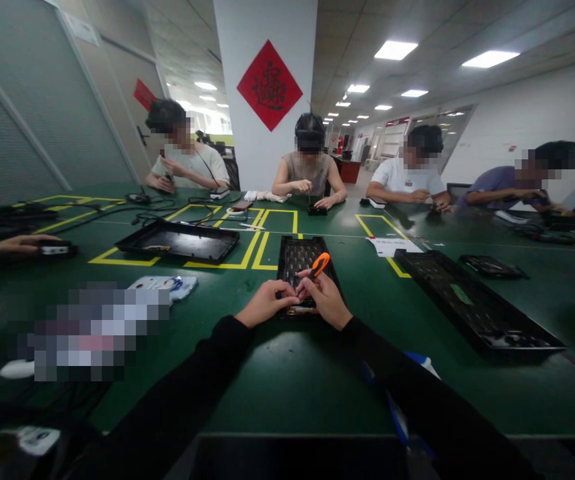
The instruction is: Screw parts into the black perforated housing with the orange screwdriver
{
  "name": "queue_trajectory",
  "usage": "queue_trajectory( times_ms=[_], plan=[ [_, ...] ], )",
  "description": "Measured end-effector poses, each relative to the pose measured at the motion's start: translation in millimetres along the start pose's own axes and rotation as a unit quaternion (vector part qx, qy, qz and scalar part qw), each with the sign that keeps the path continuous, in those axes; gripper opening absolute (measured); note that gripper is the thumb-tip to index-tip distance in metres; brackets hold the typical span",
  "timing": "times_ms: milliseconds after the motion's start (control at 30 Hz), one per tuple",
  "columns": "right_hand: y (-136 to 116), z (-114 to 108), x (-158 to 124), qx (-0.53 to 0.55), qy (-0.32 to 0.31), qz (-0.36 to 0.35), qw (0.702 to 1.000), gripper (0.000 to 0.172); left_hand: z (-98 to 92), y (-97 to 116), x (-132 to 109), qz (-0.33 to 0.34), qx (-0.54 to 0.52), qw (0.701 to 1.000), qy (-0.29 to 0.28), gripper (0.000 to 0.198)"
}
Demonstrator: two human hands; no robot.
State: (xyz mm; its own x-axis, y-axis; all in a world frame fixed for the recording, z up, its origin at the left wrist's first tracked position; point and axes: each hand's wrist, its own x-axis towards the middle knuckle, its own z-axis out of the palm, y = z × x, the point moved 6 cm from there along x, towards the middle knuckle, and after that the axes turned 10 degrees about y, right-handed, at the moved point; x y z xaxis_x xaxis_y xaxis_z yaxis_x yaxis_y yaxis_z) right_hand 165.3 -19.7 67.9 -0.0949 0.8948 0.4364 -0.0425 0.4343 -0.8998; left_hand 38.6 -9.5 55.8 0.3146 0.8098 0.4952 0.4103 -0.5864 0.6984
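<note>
My right hand grips a screwdriver with an orange and black handle, tilted with its handle up and to the right. Close beside it, my left hand has its thumb and fingers pinched together near the screwdriver's lower end. Whatever those fingers hold is too small and too covered to make out. Both hands are over the near part of a black tray patterned with rows of small pockets. Some small light-coloured bits show at the tray's near end, partly hidden by my hands.
Left of centre lies a shallow black tray; a long black tray holding a green piece stands right. A smaller dark tray and a white paper lie nearby. Cables spread at left. Several people sit across; another person's hand reaches in left.
</note>
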Motion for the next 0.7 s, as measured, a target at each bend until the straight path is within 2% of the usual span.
queue_trajectory(
  times_ms=[267,700],
  plan=[
    [7.0,0.4,0.4,0.008,-0.007,0.008,1.0,0.028,-0.8,-0.5,0.1,0.003,-0.021,0.999,-0.025,0.026],
    [5.7,2.2,-0.4,-0.012,-0.023,-0.001,1.0,0.028,-0.7,-2.2,1.1,-0.016,-0.015,1.0,-0.022,0.024]
  ],
)
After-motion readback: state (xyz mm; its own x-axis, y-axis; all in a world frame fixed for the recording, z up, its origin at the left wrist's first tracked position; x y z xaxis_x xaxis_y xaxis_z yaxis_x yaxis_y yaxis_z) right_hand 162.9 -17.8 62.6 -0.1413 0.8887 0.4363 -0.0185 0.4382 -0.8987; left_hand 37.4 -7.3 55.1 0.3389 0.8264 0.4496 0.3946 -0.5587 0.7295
